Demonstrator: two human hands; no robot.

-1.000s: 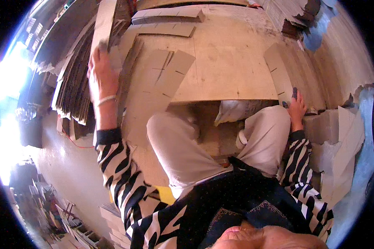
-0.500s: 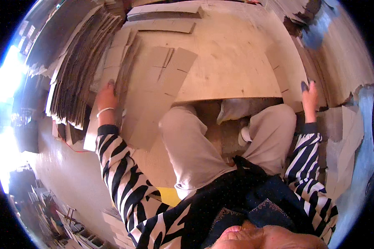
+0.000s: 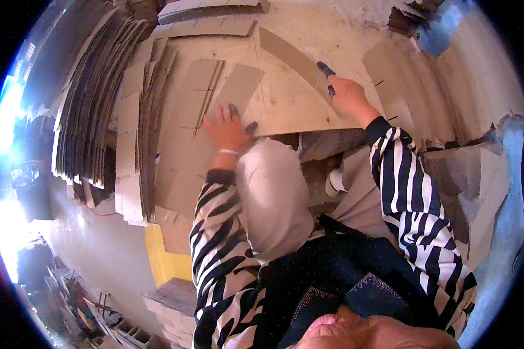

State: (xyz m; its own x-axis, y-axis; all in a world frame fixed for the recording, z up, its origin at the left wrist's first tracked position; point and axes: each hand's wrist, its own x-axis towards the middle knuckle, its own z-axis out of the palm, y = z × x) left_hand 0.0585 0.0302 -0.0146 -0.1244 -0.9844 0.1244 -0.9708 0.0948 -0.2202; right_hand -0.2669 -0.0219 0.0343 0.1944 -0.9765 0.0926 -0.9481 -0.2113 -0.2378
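Observation:
My left hand (image 3: 227,131) lies with fingers spread over slotted brown cardboard strips (image 3: 193,93), close to my raised knee. Another cardboard piece (image 3: 239,84) sits just beyond its fingertips. My right hand (image 3: 353,100) is over the middle of the wooden board, its thumb and fingers at the near end of a long cardboard strip (image 3: 291,56) that slants away to the far left. It appears to grip that strip by the edge. Dark covers wrap the thumb and some fingertips of both hands.
Upright cardboard sheets stand in a thick stack (image 3: 93,99) at the left, with a smaller stack (image 3: 131,139) beside it. Flat strips (image 3: 212,28) lie at the board's (image 3: 297,113) far left. More slotted cardboard (image 3: 404,81) lies along the right side. A yellow surface (image 3: 167,256) shows below left.
My right hand has moved left from the right-hand cardboard to the board's middle, where a strip now lies. My left hand has left the left stack and moved right onto the slotted strips.

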